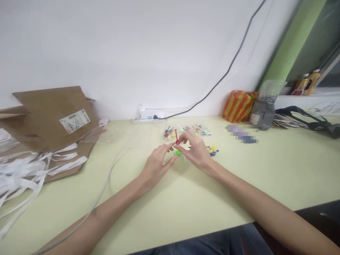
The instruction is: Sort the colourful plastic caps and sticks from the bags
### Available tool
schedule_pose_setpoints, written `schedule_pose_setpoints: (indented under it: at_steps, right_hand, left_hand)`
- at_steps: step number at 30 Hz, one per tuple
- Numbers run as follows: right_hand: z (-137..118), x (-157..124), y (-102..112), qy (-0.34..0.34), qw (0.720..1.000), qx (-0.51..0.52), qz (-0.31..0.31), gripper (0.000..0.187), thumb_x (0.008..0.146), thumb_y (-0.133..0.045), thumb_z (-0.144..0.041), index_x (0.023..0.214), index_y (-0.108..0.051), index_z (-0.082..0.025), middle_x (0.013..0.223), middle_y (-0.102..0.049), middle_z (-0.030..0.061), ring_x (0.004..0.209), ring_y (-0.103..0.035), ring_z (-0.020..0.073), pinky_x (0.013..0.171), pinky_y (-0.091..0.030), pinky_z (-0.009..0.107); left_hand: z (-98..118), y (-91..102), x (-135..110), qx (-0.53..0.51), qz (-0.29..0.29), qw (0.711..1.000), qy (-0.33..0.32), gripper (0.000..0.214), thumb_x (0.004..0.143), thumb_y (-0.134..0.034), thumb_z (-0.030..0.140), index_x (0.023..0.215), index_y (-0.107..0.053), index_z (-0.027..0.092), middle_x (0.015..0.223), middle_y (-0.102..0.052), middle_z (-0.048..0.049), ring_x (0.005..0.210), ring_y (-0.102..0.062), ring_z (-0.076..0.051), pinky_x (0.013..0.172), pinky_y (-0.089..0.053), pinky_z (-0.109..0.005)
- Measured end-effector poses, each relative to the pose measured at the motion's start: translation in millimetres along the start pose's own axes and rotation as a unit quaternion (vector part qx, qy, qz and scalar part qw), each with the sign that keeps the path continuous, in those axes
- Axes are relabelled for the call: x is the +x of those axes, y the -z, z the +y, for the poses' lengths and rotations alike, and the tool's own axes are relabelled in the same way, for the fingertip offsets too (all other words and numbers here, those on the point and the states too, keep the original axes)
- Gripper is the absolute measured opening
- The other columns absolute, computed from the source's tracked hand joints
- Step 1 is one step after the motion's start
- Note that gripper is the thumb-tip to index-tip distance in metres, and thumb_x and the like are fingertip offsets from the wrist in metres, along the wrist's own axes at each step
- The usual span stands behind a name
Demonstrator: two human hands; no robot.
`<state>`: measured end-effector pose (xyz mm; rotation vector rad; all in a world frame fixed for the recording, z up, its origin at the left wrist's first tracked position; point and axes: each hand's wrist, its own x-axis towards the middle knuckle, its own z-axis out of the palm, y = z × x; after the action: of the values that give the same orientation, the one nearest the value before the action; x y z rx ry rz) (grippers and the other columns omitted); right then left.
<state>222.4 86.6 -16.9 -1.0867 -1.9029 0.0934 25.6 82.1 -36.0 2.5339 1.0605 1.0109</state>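
Pinching thin red plastic peg between right hand fingertips, mid-desk; left hand half-open, seemingly empty, just beside it, above bright green plastic piece; small multicoloured plastic parts strewn farther along pale green desk.

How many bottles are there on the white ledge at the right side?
2: one bottle and a second bottle stand side by side on the white ledge; others may be hidden past the picture's edge.
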Motion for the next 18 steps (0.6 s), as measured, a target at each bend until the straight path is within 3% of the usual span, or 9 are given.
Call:
schedule_pose_setpoints:
  at_steps: [3, 7, 10, 13, 18]
  right_hand:
    - [-14.7, -7.5, -11.5, -0.006, 0.999, 0.038, 0.000, 0.014, 0.092, -0.060, -0.029, 0.082, -0.053, -0.022, 0.085, -0.058, 0.0035, 0.076, -0.055, 0.0166, 0.070, -0.046, 0.029]
    - [-15.4, -10.6, -11.3, 0.013, 0.995, 0.099, 0.009, 0.019, 0.093, -0.061, -0.031, 0.079, -0.055, -0.022, 0.079, -0.058, 0.0015, 0.071, -0.054, 0.0150, 0.066, -0.046, 0.028]
    - [-16.7, -11.7, -5.9, 0.065, 0.989, 0.135, -0.011, 0.011, 0.096, -0.059, -0.031, 0.091, -0.064, -0.022, 0.085, -0.063, 0.0034, 0.077, -0.059, 0.0153, 0.072, -0.049, 0.029]
    - [-19.8, -12.5, -3.1, 0.103, 0.980, 0.169, -0.026, 0.016, 0.100, -0.050, -0.026, 0.105, -0.065, -0.023, 0.095, -0.068, 0.0048, 0.086, -0.063, 0.0156, 0.081, -0.051, 0.030]
    - [-16.2, -10.0, -6.3, 0.041, 0.982, 0.182, 0.004, 0.019, 0.096, -0.057, -0.031, 0.112, -0.061, -0.022, 0.105, -0.068, 0.0065, 0.092, -0.064, 0.0176, 0.084, -0.050, 0.033]
  left_hand:
    - [6.1, -2.6, -2.5, -0.046, 0.038, 0.998, -0.008, 0.040, 0.095, -0.055, 0.028, 0.134, -0.049, 0.028, 0.110, -0.065, -0.0037, 0.096, -0.062, -0.018, 0.085, -0.052, -0.034]
    - [14.3, -1.3, -3.9, -0.078, 0.066, 0.995, -0.004, 0.036, 0.092, -0.060, 0.024, 0.127, -0.055, 0.027, 0.104, -0.067, -0.0018, 0.081, -0.061, -0.014, 0.074, -0.052, -0.029]
    - [15.4, 3.3, -2.3, -0.117, 0.079, 0.990, 0.015, 0.027, 0.091, -0.062, 0.029, 0.117, -0.062, 0.024, 0.099, -0.069, -0.0019, 0.079, -0.062, -0.014, 0.077, -0.053, -0.030]
    - [11.0, 6.2, -0.2, -0.162, 0.096, 0.981, 0.042, 0.020, 0.093, -0.061, 0.035, 0.106, -0.066, 0.021, 0.092, -0.069, -0.0024, 0.081, -0.064, -0.015, 0.080, -0.055, -0.031]
    - [5.4, 2.5, 0.3, -0.197, 0.116, 0.972, 0.055, 0.024, 0.093, -0.061, 0.032, 0.114, -0.064, 0.021, 0.094, -0.069, -0.0023, 0.083, -0.066, -0.014, 0.080, -0.055, -0.029]
